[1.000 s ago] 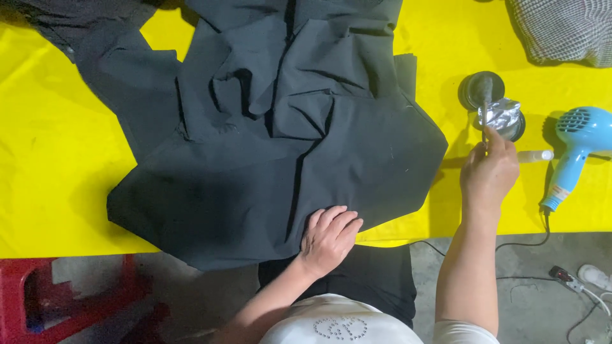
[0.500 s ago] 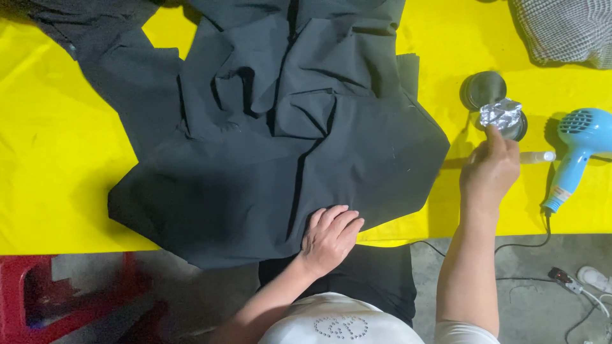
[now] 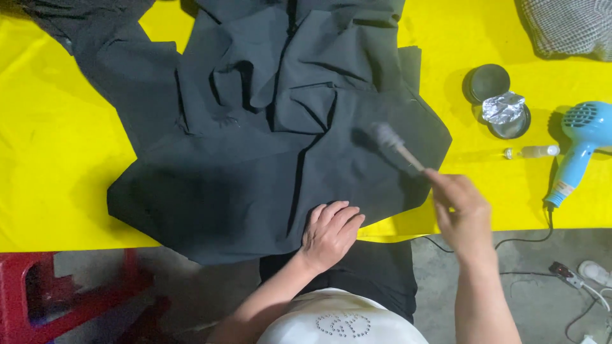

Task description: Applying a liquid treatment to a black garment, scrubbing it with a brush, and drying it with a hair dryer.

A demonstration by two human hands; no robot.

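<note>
Nearest of all, the left hand (image 3: 331, 230) lies flat and open, fingers spread, pressing on the near edge of the black garment (image 3: 274, 153) and holding nothing. Just right of that cloth's near corner, the right hand (image 3: 462, 207) is closed around the handle of a small brush (image 3: 395, 145), whose blurred bristle head hangs over the right part of the garment; whether the bristles touch the cloth cannot be told. The garment itself is spread across the middle of the yellow tabletop (image 3: 57, 153), its near part fairly smooth, its far part bunched into folds and running out of view at the far edge.

Right of the garment, on bare yellow, a small clear bottle (image 3: 532, 151) lies on its side. Just beyond it sits a round tin with crumpled foil (image 3: 507, 113) in it, and touching that tin on its far left side is a dark round lid (image 3: 488, 83). Further right of the garment a blue hairdryer (image 3: 577, 143) rests with its cord trailing off the near edge. At the far right corner, well apart from the garment, lies a piece of checked fabric (image 3: 564, 28). Below the garment's left corner, a red stool (image 3: 38, 293) stands on the floor
</note>
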